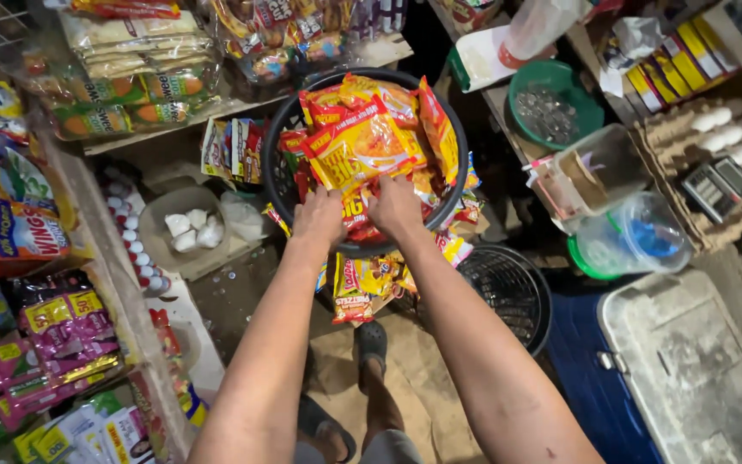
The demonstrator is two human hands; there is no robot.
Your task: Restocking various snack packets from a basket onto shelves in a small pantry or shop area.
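Cooler (689,369), grey lid, blue body, fills the lower right and runs off the frame edge. Shelves (88,249) on the left hang thick with sachet strips, their far ends cut off. Basket (278,142), black, round, held up at centre, heaped with orange and red snack packs (358,142); its near rim is hidden behind both hands and its bottom cannot be seen. Second basket (508,292), black mesh, sits on the floor just right of the arms, partly covered by the right forearm. More packs (362,288) hang or lie below the held basket; which, hard to tell. Egg tray (723,129) and green bowl (560,103) sit on the surface at upper right. Floor room is narrow: a strip between shelves and cooler, taken by a sandalled foot (371,344). Left hand (319,216) fingers clenched on the near rim; right hand (395,204) fingers grasping the packs at the rim beside it.
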